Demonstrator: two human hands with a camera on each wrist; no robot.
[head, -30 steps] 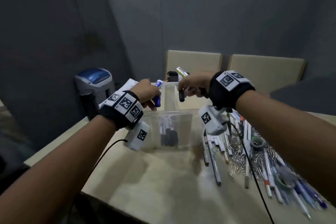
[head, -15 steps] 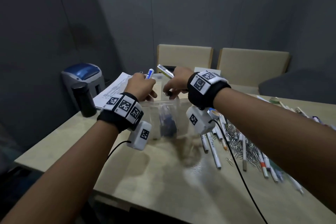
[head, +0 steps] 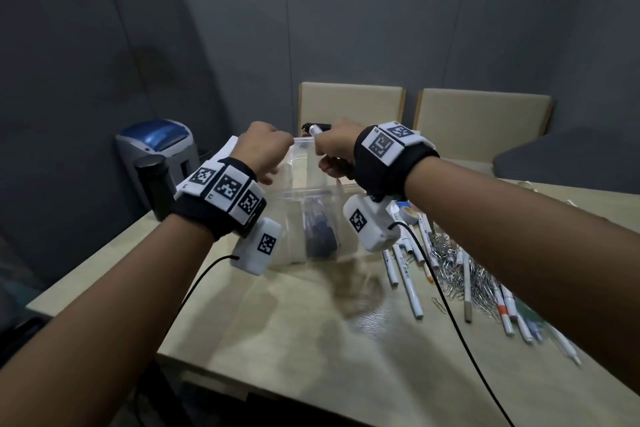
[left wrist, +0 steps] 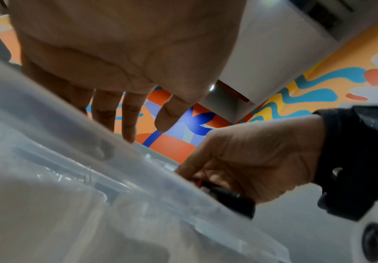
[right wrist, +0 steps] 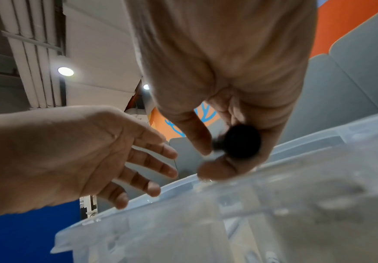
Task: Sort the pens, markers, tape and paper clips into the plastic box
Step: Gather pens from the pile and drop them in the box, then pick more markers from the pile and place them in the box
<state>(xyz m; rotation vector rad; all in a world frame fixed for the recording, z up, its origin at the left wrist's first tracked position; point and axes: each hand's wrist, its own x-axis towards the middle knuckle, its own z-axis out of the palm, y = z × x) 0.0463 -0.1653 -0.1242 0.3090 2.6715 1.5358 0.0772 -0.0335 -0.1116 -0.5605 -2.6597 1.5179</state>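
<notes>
The clear plastic box [head: 313,196] stands at mid-table, with several dark blue pens [head: 318,230] lying in one compartment. My left hand [head: 266,158] hovers over the box's far left rim, fingers loosely straight and empty, as the left wrist view [left wrist: 125,113] shows. Just to its right, my right hand [head: 334,151] grips a marker [head: 316,130] with a white barrel and black cap, held above the box. The black cap end [right wrist: 239,142] shows between my right thumb and fingers. Loose pens [head: 407,272], paper clips [head: 448,253] and a tape roll [head: 411,214] lie right of the box.
A blue-topped grey machine [head: 156,146], a black cylinder [head: 154,185] and white papers [head: 227,151] stand at the left rear. Two beige chair backs [head: 349,104] rise behind the table. Wrist cables [head: 450,319] trail over the tabletop [head: 277,340] toward its near edge.
The blue pen that my left hand held is gone from it, and the fingers have straightened. My right hand has kept the marker and lowered it toward the box.
</notes>
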